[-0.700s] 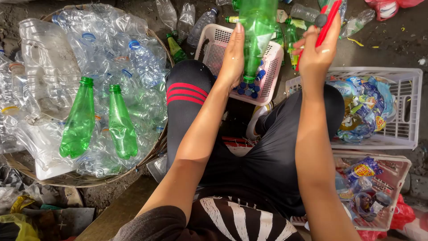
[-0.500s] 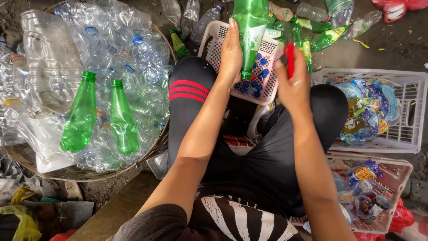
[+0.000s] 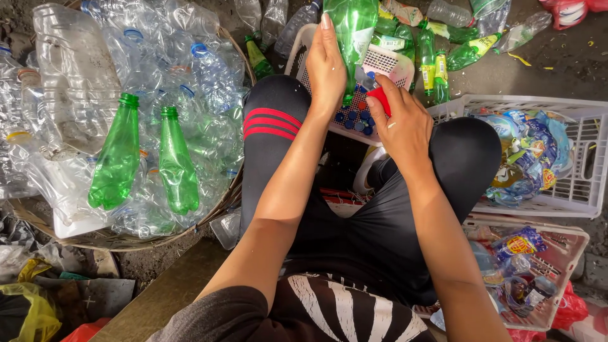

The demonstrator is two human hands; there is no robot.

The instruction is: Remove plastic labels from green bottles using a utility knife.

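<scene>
I am holding a green plastic bottle neck-down over the small white basket of loose caps, at the far centre of the scene. My left hand is wrapping flat along the bottle's left side, fingers extended and pressing against it. My right hand is closing its fingers around a red tool just right of the bottle's neck. To do this step well, I judge it best to keep the bottle steady above the basket and guide the tool away from the left palm.
</scene>
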